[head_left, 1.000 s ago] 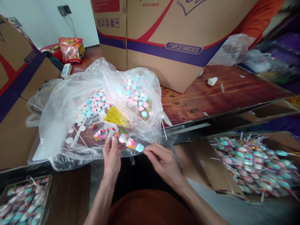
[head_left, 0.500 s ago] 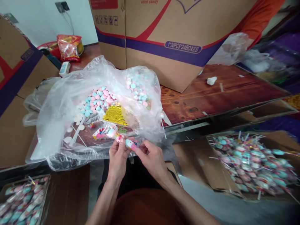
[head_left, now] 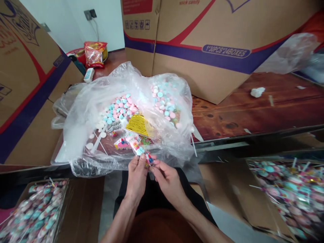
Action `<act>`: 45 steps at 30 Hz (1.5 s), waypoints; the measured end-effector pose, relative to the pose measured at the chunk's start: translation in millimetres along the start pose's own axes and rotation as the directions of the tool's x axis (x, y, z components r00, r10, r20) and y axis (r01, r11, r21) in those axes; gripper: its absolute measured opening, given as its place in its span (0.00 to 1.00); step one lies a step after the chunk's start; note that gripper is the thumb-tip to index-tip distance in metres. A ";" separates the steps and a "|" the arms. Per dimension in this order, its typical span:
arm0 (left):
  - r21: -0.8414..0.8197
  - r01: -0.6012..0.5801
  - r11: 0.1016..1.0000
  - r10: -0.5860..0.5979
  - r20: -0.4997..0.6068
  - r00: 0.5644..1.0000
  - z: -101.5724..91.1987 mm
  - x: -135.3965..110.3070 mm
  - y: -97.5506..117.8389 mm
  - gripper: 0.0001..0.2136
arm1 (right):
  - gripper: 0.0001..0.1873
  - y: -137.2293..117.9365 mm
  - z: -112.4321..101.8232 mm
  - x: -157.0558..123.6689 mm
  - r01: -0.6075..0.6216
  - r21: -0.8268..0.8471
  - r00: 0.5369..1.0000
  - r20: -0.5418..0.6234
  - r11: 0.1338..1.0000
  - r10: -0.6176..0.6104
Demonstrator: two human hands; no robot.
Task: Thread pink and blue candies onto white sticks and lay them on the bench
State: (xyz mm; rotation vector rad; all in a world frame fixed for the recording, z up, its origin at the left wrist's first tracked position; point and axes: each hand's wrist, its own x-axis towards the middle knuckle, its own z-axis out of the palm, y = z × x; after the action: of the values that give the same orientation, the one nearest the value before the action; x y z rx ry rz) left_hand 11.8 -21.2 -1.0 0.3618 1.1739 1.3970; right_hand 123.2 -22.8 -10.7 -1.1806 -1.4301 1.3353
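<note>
My left hand (head_left: 136, 173) and my right hand (head_left: 165, 177) meet at the near edge of the table, fingers pinched together on a lollipop in a printed clear wrapper (head_left: 138, 146). The wrapper's upper end points up and left over a big clear plastic bag (head_left: 83, 114). That bag lies open and holds several loose pink, blue and white candies (head_left: 121, 106), white sticks (head_left: 97, 143), a bundle of gold twist ties (head_left: 136, 125) and colourful wrappers (head_left: 121, 143).
Large cardboard cartons stand behind (head_left: 202, 44) and at the left (head_left: 27, 84). Open boxes of wrapped lollipops sit low at the left (head_left: 32, 212) and right (head_left: 291, 192). The brown table (head_left: 253, 108) carries a crumpled white scrap (head_left: 257, 91); a red snack bag (head_left: 95, 54) lies far back.
My right hand has slid left along the lollipop until it met my left hand. The candy now points up-left into the wrapper. The camera has swung left.
</note>
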 end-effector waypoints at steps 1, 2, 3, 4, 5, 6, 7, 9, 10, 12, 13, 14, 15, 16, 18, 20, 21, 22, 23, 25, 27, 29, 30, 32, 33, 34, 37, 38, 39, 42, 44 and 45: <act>-0.016 -0.005 1.000 0.005 0.001 1.000 -1.9 0.1 1.8 0.15 | 0.15 0.1 2.3 1.2 -0.026 0.021 1.000 0.010 0.999 0.026; -0.038 -0.005 0.999 0.005 0.008 1.000 -4.0 0.3 4.0 0.14 | 0.16 0.5 4.6 2.4 -0.055 0.037 0.998 0.024 0.998 0.055; -0.064 0.004 0.998 -0.002 0.020 1.000 -6.3 0.4 6.6 0.14 | 0.16 0.7 6.9 3.7 -0.082 0.052 0.996 0.035 0.995 0.081; -0.091 0.019 0.996 -0.015 0.034 0.999 -8.6 0.3 9.4 0.13 | 0.16 0.6 9.6 5.3 -0.103 0.067 0.994 0.042 0.992 0.100; -0.115 0.037 0.993 -0.032 0.047 0.998 -11.1 0.0 12.3 0.12 | 0.14 -0.1 12.7 7.2 -0.115 0.084 0.993 0.048 0.990 0.111; -0.137 0.049 0.989 -0.042 0.051 0.998 -13.4 -0.7 15.1 0.12 | 0.12 -1.6 16.5 9.4 -0.120 0.101 0.992 0.056 0.988 0.114; -0.154 0.048 0.987 -0.042 0.047 0.998 -15.7 -1.8 17.9 0.11 | 0.11 -3.9 20.7 11.8 -0.119 0.115 0.991 0.066 0.986 0.112; -0.175 0.009 0.985 -0.005 0.025 1.000 -19.7 -5.1 23.9 0.09 | 0.15 -10.9 29.8 17.2 -0.136 0.147 0.988 0.090 0.980 0.124; -0.177 -0.018 0.984 0.022 0.018 1.000 -21.6 -6.9 27.4 0.08 | 0.19 -15.5 34.0 20.1 -0.171 0.174 0.981 0.118 0.970 0.151; -0.174 -0.069 0.982 0.075 0.027 0.997 -25.7 -9.9 36.0 0.07 | 0.27 -26.7 39.5 27.1 -0.273 0.215 0.947 0.230 0.938 0.224; -0.178 -0.091 0.980 0.100 0.040 0.994 -28.1 -10.5 41.0 0.07 | 0.28 -33.1 40.3 31.9 -0.310 0.196 0.917 0.321 0.931 0.238; -0.194 -0.121 0.974 0.132 0.046 0.990 -30.7 -10.3 46.1 0.07 | 0.28 -39.9 39.8 38.0 -0.305 0.133 0.883 0.409 0.943 0.228; -0.220 -0.160 0.962 0.172 0.039 0.984 -33.4 -9.4 51.1 0.08 | 0.27 -46.7 38.2 45.8 -0.241 0.028 0.857 0.475 0.970 0.199; -0.245 -0.204 0.948 0.214 0.016 0.977 -36.3 -7.7 55.4 0.10 | 0.23 -53.0 36.0 55.7 -0.119 -0.103 0.852 0.500 0.987 0.155; -0.269 -0.272 0.924 0.266 -0.058 0.962 -42.1 -3.2 60.8 0.13 | 0.15 -62.7 32.2 81.2 0.145 -0.398 0.914 0.404 0.906 0.031; -0.249 -0.270 0.930 0.246 -0.121 0.962 -47.1 0.9 60.8 0.15 | 0.11 -66.4 31.4 111.7 0.220 -0.638 0.966 0.250 0.738 -0.072; -0.233 -0.243 0.942 0.216 -0.138 0.967 -49.1 2.2 59.0 0.16 | 0.11 -66.0 32.4 126.9 0.199 -0.724 0.977 0.198 0.660 -0.078; -0.219 -0.212 0.953 0.181 -0.151 0.972 -50.8 3.0 56.4 0.16 | 0.12 -64.6 34.0 140.8 0.167 -0.793 0.985 0.162 0.586 -0.062; -0.210 -0.182 0.961 0.149 -0.163 0.975 -52.0 3.2 53.5 0.17 | 0.12 -62.7 36.1 152.8 0.140 -0.840 0.988 0.149 0.524 -0.025; -0.198 -0.136 0.971 0.100 -0.181 0.978 -53.5 2.5 48.6 0.17 | 0.11 -58.5 40.6 169.4 0.103 -0.890 0.989 0.137 0.444 0.045; -0.205 -0.099 0.974 0.063 -0.175 0.983 -53.7 1.5 46.5 0.18 | 0.11 -55.6 43.9 176.0 0.091 -0.904 0.987 0.138 0.418 0.083; -0.219 -0.069 0.973 0.037 -0.147 0.988 -52.9 1.2 47.3 0.18 | 0.11 -53.9 44.8 176.3 0.096 -0.905 0.984 0.148 0.414 0.097; -0.224 -0.060 0.973 0.030 -0.134 0.991 -52.3 1.5 48.1 0.19 | 0.12 -53.3 44.3 175.5 0.099 -0.905 0.983 0.154 0.413 0.101; -0.223 -0.052 0.973 0.027 -0.113 0.993 -51.2 2.7 49.6 0.20 | 0.13 -52.4 41.3 174.1 0.100 -0.905 0.983 0.154 0.413 0.098; -0.218 -0.054 0.974 0.032 -0.103 0.994 -50.8 3.5 49.8 0.20 | 0.14 -52.0 39.1 173.7 0.100 -0.903 0.985 0.149 0.418 0.085; -0.211 -0.055 0.976 0.037 -0.089 0.995 -50.4 4.4 49.6 0.20 | 0.14 -51.6 36.5 173.6 0.104 -0.900 0.987 0.145 0.424 0.066; -0.183 -0.071 0.981 0.062 -0.055 0.997 -49.1 6.9 46.3 0.20 | 0.13 -50.2 28.9 174.3 0.134 -0.881 0.989 0.150 0.454 -0.001; -0.174 -0.085 0.981 0.077 -0.054 0.996 -48.6 7.8 44.8 0.20 | 0.13 -49.6 26.7 174.5 0.145 -0.873 0.988 0.154 0.465 -0.018; -0.169 -0.104 0.980 0.095 -0.058 0.994 -48.0 8.6 43.4 0.20 | 0.13 -49.1 24.8 174.7 0.155 -0.864 0.987 0.158 0.480 -0.034; -0.177 -0.176 0.968 0.161 -0.100 0.982 -46.8 11.9 41.5 0.18 | 0.12 -49.2 20.4 172.0 0.178 -0.818 0.984 0.142 0.548 -0.109; -0.177 -0.215 0.960 0.195 -0.125 0.973 -46.3 14.5 42.8 0.18 | 0.11 -51.9 19.0 164.0 0.219 -0.741 0.974 0.129 0.635 -0.185; -0.170 -0.228 0.959 0.207 -0.133 0.969 -46.0 15.7 44.0 0.17 | 0.11 -53.8 18.9 157.2 0.259 -0.673 0.964 0.138 0.693 -0.226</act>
State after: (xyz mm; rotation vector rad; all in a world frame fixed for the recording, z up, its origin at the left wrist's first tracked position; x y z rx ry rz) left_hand -53.1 -16.9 7.2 0.2900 1.1106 1.7248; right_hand 66.2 127.0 37.0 -1.3466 -2.1359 0.6339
